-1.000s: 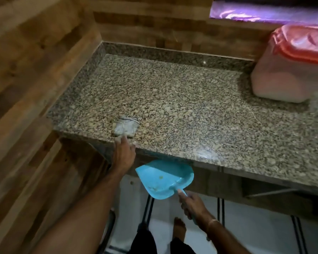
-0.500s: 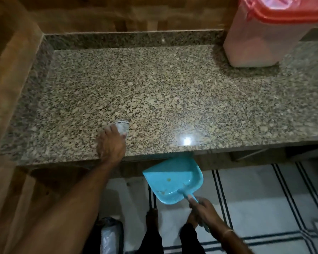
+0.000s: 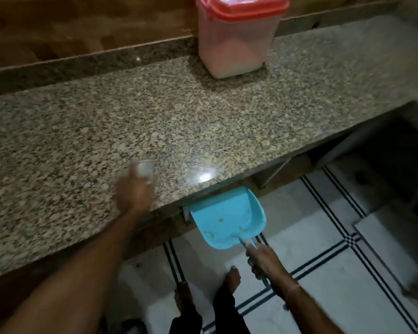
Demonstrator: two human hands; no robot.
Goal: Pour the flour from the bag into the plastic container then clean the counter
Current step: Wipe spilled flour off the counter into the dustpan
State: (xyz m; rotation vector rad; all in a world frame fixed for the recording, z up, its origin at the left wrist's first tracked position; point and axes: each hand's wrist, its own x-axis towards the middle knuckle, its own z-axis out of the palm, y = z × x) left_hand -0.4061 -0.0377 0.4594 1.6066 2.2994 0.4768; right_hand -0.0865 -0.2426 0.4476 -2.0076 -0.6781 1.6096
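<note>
1. Clearly the pouring is done, judging by the scene: the plastic container stands upright at the back of the granite worktop with its red lid on and pale flour showing through the wall. No flour bag is in view. What remains is the cleaning.
2. The left hand lies on the worktop close to the front edge, pressing down a small grey cloth; it is blurred, so the exact grip cannot be read, but the fingers cover the near part of the cloth.
3. The right hand is closed around the handle of a blue dustpan, whose mouth sits tucked under the worktop's front edge, just to the right of the left hand. A few crumbs already lie in the pan.
4. To do this step well, keep the pan's lip tight against the underside of the edge, so nothing falls through to the tiled floor.
5. Wipe with flat, even pressure towards the pan, steering rightwards so the sweep ends over its mouth.
6. Keep the pan level, as a tilt would likely spill the crumbs.
</note>
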